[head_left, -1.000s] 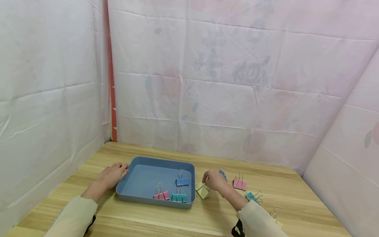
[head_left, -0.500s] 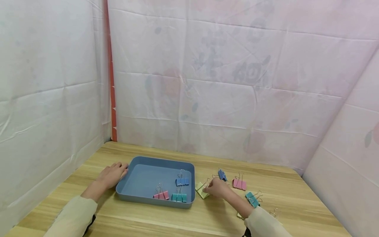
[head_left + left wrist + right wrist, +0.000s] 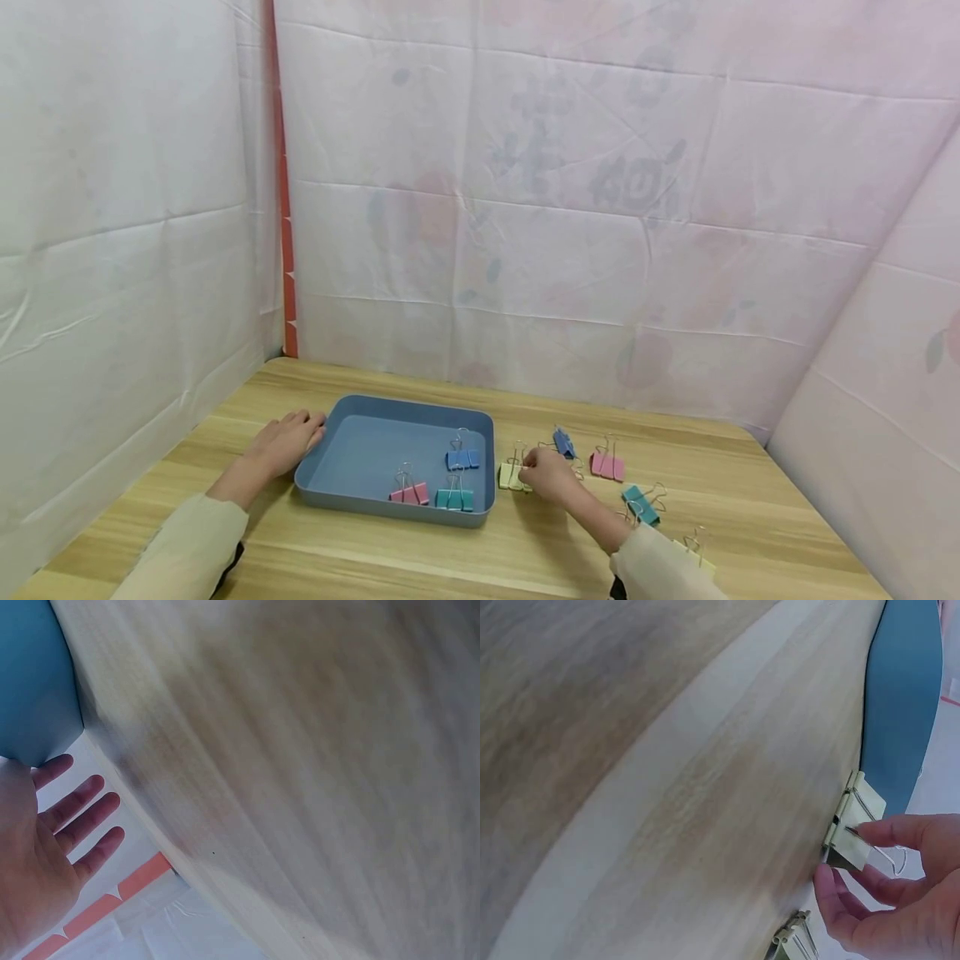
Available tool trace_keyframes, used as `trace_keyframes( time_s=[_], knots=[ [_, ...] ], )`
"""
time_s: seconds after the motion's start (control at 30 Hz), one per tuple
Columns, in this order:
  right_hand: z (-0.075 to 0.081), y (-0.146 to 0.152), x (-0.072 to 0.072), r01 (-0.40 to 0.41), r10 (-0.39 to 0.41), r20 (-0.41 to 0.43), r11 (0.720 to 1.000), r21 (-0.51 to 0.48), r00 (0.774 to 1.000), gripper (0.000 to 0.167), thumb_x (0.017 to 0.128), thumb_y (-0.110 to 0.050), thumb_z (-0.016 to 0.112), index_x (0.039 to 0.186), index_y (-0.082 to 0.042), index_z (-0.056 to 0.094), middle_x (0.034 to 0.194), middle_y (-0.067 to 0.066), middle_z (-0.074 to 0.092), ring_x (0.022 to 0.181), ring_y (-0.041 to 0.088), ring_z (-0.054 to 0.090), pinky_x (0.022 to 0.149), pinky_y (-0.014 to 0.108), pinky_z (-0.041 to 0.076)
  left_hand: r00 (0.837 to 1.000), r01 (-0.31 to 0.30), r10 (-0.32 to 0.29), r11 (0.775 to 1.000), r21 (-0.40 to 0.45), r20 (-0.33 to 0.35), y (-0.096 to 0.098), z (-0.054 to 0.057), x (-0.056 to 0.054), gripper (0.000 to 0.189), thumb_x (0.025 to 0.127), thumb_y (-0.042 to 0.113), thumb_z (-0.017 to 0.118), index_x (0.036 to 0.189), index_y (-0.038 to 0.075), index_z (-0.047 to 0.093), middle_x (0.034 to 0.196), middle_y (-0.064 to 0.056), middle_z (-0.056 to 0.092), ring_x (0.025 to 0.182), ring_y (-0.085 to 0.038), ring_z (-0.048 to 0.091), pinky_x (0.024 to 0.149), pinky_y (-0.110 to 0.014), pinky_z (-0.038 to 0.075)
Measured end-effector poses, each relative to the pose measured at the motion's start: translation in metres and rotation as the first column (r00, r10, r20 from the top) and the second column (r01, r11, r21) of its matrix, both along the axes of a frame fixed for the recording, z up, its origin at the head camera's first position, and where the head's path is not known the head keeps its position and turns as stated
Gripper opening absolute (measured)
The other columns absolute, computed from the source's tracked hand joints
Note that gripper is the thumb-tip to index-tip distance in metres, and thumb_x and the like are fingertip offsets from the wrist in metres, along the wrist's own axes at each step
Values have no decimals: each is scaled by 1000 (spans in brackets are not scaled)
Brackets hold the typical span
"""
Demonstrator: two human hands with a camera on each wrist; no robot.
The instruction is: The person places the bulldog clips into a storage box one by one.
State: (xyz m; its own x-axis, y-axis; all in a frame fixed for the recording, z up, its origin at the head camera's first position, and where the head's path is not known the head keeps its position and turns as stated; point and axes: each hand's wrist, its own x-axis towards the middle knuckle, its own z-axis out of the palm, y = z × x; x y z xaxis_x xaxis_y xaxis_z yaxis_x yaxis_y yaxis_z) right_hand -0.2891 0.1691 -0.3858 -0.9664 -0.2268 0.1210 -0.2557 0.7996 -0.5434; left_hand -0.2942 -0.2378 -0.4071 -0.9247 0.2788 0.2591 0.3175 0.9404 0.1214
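My right hand (image 3: 550,475) pinches a pale yellow binder clip (image 3: 512,477) that sits on the table just right of the blue tray. In the right wrist view, the thumb lies on the face of this yellow binder clip (image 3: 857,825), with fingertips at its near end. Along the tray's left side rests my left hand (image 3: 283,444); its fingers look straight and spread in the left wrist view. Inside the tray (image 3: 390,508) are a blue binder clip (image 3: 462,460), a pink binder clip (image 3: 409,495) and a teal binder clip (image 3: 454,500).
Right of my right hand lie another blue clip (image 3: 564,444), a pink clip (image 3: 607,467), a teal clip (image 3: 641,505) and a yellow clip (image 3: 705,563). White sheets (image 3: 555,208) enclose the wooden table (image 3: 360,558) at the back and sides.
The yellow clip beside the tray has turned from slanted to roughly square with it, handles pointing away. My right hand has come down to its right side. My left hand stays put.
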Motion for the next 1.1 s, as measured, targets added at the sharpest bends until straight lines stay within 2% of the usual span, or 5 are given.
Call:
trace_keyframes(
  time_s=[0.3, 0.5, 0.97, 1.1],
  knots=[
    [-5, -1, -4, 42, -44, -38, 999, -34, 998, 16, 74, 0, 65, 88, 7, 64, 83, 10, 63, 73, 21, 57, 65, 38, 49, 1000, 5, -5, 1000, -1, 20, 1, 0, 1, 24, 95, 18, 48, 111, 2, 56, 101, -17, 55, 97, -38, 52, 75, -56, 41],
    [-3, -2, -3, 24, -26, -39, 998, -64, 999, 11, 76, 2, 65, 85, 7, 64, 79, 9, 62, 72, 21, 57, 62, 36, 48, 1000, 5, -5, 1000, -2, 20, -1, 0, 0, 23, 95, 18, 48, 110, 3, 56, 100, -17, 55, 95, -38, 52, 74, -55, 41],
    [-2, -2, -2, 12, -15, -51, 998, -63, 999, 2, 75, 3, 63, 77, 2, 63, 69, 1, 56, 60, 13, 47, 54, 29, 41, 1000, 11, -10, 1000, -5, 22, -2, -2, -1, 29, 95, 19, 47, 115, 0, 56, 104, -19, 54, 101, -40, 50, 77, -57, 39],
    [-6, 1, -6, 0, -5, -74, 998, -67, 997, 6, 76, 3, 61, 73, -2, 61, 65, -1, 53, 57, 12, 45, 52, 28, 39, 1000, 5, -5, 1000, -3, 27, -1, -1, 1, 31, 95, 19, 47, 117, -2, 55, 106, -20, 54, 103, -41, 49, 79, -57, 39]
  ],
)
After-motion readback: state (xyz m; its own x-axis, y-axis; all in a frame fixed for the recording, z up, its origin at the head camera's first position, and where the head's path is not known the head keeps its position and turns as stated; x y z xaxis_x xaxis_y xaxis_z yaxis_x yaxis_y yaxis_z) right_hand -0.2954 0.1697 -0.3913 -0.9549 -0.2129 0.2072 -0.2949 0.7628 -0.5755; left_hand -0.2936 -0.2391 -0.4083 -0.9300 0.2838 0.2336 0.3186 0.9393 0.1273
